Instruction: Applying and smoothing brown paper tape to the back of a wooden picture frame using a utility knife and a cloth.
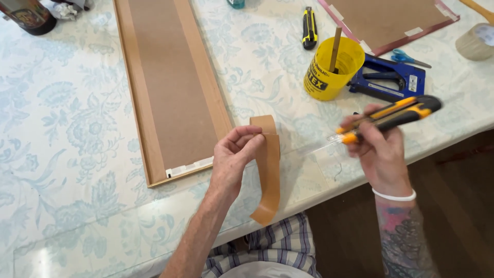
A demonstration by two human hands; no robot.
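My left hand (234, 154) pinches the upper part of a loose strip of brown tape (268, 177) that curls down toward the table edge. My right hand (378, 149) grips an orange-and-black utility knife (391, 117), its blade end pointing left toward the strip, a short way from it. A long wooden picture frame (149, 128) lies face down just left of my left hand, with a brown backing board and a pale strip at its near corner.
A yellow pot (329, 69) holding a wooden stick, a blue staple gun (393, 80), blue scissors (409, 57), a second utility knife (309, 28), a tape roll (476, 42) and another backed frame (391, 20) lie on the floral tablecloth (67, 128). A dark bottle (31, 15) stands far left.
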